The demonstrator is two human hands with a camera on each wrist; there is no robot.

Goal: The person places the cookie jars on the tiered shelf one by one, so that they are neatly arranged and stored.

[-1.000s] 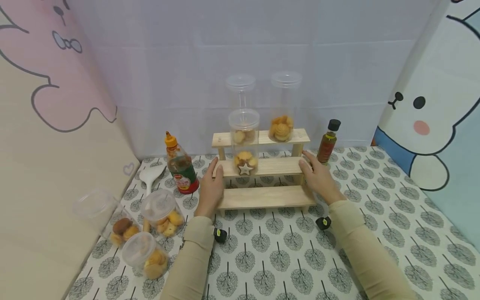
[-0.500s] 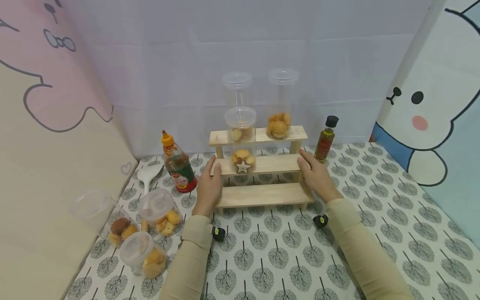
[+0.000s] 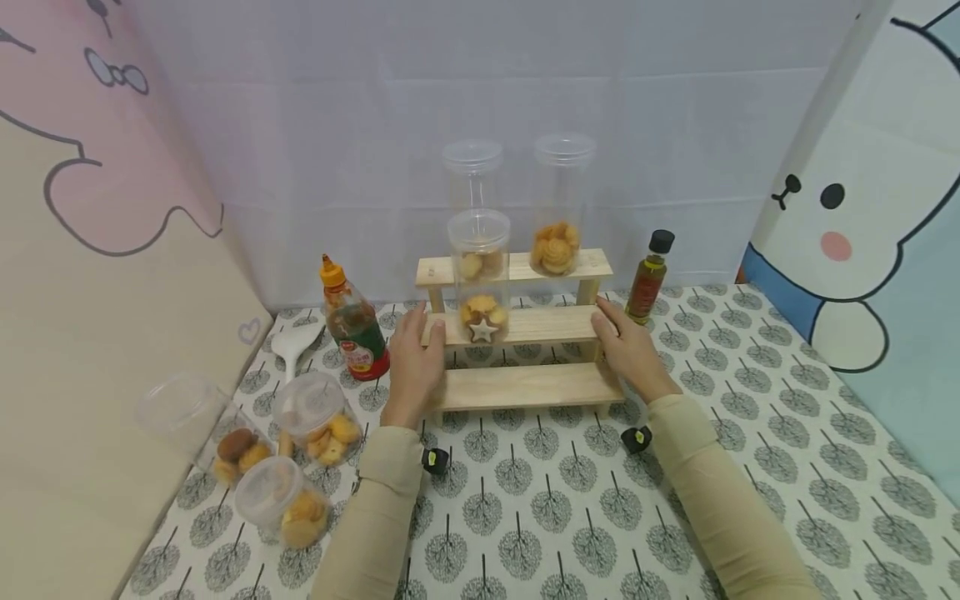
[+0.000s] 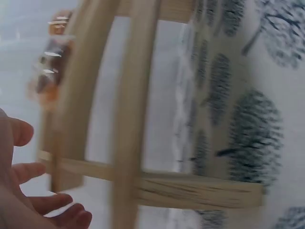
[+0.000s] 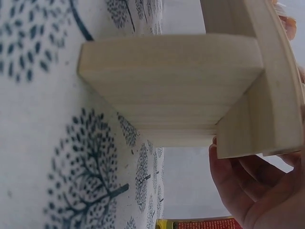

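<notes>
A three-step wooden display stand (image 3: pixel 528 385) sits between both hands in the head view. My left hand (image 3: pixel 414 367) is at the left end of its middle step, thumb by the front edge; in the left wrist view its fingers (image 4: pixel 50 202) are spread and loosely bent beside the wood. My right hand (image 3: pixel 633 350) grips the right end of that step, fingers (image 5: pixel 228 186) curled round the wood in the right wrist view. A clear cookie jar (image 3: pixel 480 275) stands on the middle step. Another cookie jar (image 3: pixel 557 246) and a partly hidden jar (image 3: pixel 472 179) stand on the top step.
Left on the tree-print tablecloth (image 3: pixel 517 508) are a sauce bottle (image 3: pixel 356 333), a white spoon-like utensil (image 3: pixel 294 342) and three tilted cookie jars, the nearest jar (image 3: pixel 281 500) in front. An oil bottle (image 3: pixel 648 279) stands right of the stand. A white cloth (image 3: pixel 337 167) hangs behind.
The whole head view has shifted slightly, things appearing a little further up and left. My left hand's fingers have spread and moved slightly outward at the step's end; my right hand keeps its grip.
</notes>
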